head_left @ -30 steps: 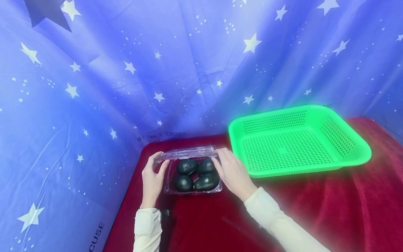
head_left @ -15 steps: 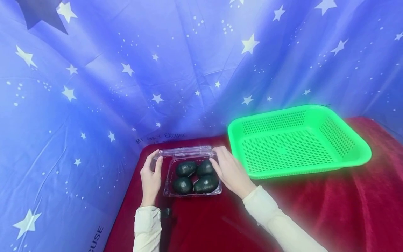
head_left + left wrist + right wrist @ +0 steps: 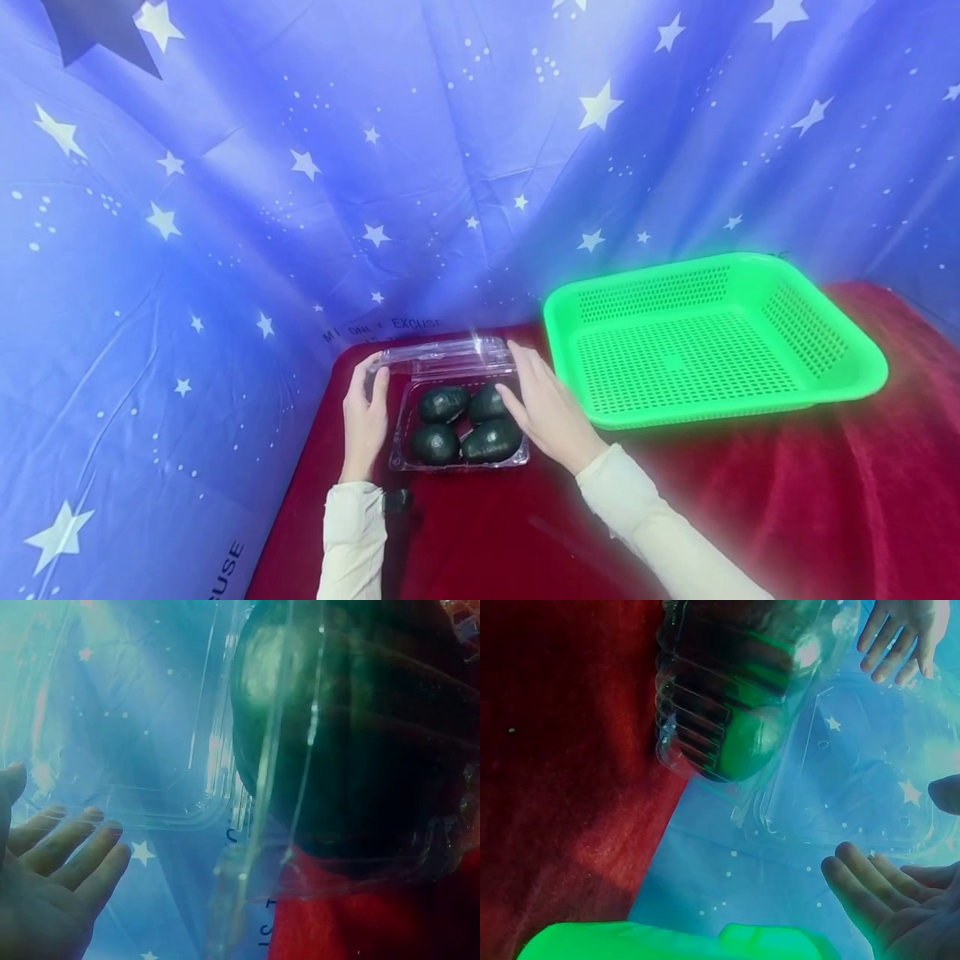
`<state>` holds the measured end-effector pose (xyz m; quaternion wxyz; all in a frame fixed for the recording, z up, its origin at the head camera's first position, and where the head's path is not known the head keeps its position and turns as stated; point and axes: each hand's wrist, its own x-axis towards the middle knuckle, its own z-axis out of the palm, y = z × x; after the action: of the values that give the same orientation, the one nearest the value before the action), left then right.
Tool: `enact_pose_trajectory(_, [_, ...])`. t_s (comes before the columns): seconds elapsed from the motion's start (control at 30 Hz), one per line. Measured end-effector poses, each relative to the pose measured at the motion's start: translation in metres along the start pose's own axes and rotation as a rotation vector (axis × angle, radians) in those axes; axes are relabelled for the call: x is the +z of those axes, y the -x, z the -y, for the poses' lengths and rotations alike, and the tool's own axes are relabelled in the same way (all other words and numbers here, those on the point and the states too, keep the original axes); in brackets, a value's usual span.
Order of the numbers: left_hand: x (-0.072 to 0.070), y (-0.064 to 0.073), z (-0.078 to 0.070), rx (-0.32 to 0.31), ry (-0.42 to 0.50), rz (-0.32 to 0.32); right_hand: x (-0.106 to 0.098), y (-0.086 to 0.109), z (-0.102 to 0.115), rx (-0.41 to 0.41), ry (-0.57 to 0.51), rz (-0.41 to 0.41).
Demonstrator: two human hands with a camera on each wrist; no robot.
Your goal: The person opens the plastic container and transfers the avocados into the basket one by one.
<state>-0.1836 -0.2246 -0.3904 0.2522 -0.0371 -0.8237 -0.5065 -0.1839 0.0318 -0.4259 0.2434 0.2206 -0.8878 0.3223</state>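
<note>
A clear plastic clamshell box stands on the red cloth with several dark green, shiny avocados inside. Its hinged lid is raised at the far side. My left hand is at the lid's left end, thumb toward me and apart from the fingers. At the right end is my right hand, its thumb over the box's back right corner. Both wrist views show straight fingers right at the lid's edge, the left fingers and the right fingers uncurled.
A green perforated plastic basket stands to the right, close to my right hand. Red velvety cloth covers the table. Behind and to the left hangs a blue curtain with white stars. A small black object shows beside my left cuff.
The lid's upper edge stands slightly higher and is tilted a little differently. Both hands shift slightly with it, the right fingers a bit upward. Avocados and basket stay in place.
</note>
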Motion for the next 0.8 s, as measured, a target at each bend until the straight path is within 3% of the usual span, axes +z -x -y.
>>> enact_pose_trajectory(0.33, [0.005,-0.003,0.006,-0.009,-0.024,0.024,0.007,0.003,-0.005,0.059,-0.031,0.042])
enact_pose_trajectory(0.57, [0.005,-0.007,0.012,-0.026,0.016,0.133,0.011,0.002,-0.009,0.063,-0.047,0.060])
enact_pose_trajectory(0.67, [0.007,-0.008,0.029,-0.026,0.044,0.161,0.013,0.001,-0.009,0.070,-0.058,0.076])
enact_pose_trajectory(0.8, [0.008,-0.008,0.040,-0.046,0.053,0.199,0.014,0.000,-0.009,0.074,-0.052,0.087])
